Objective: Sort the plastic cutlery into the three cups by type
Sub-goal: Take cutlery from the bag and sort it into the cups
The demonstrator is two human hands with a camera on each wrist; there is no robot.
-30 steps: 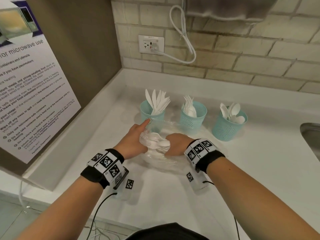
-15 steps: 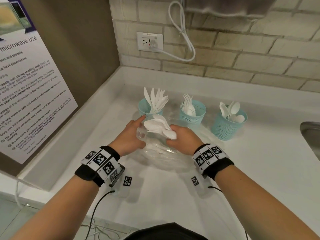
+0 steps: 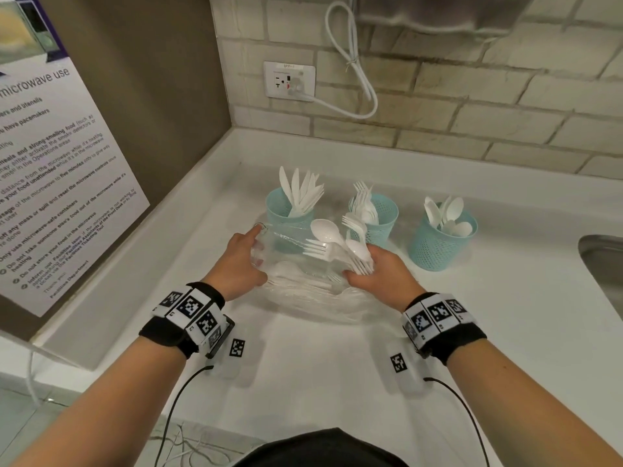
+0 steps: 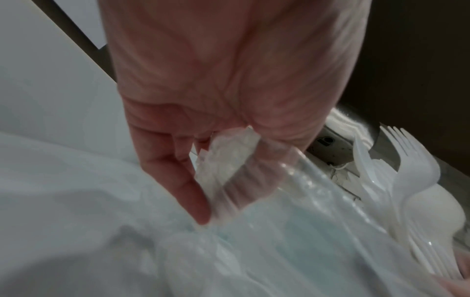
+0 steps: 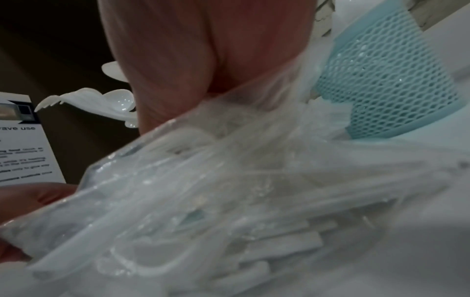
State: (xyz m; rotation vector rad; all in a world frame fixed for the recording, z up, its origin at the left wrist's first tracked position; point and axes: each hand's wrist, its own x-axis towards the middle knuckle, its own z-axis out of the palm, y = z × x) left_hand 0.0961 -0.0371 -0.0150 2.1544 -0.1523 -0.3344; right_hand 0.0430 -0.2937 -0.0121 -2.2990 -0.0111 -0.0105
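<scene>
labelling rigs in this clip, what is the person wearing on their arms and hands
Both forearms are bare, no sleeves or gloves. Each wrist carries a black wristband wrapped by a ring of white blocks printed with black square tag markers. A small clear unit bearing another marker hangs under each wrist, with a thin black cable trailing back toward the body.

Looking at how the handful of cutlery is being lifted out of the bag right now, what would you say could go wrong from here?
1. The right hand grips a mixed bundle of spoons and forks by the handles; dropped together, they would likely land in one cup unsorted.
2. The bundle fans out loosely, so a piece may slip onto the counter.
3. The left hand only pinches the clear bag at its edge; it might slide and nudge the knife cup just behind.
</scene>
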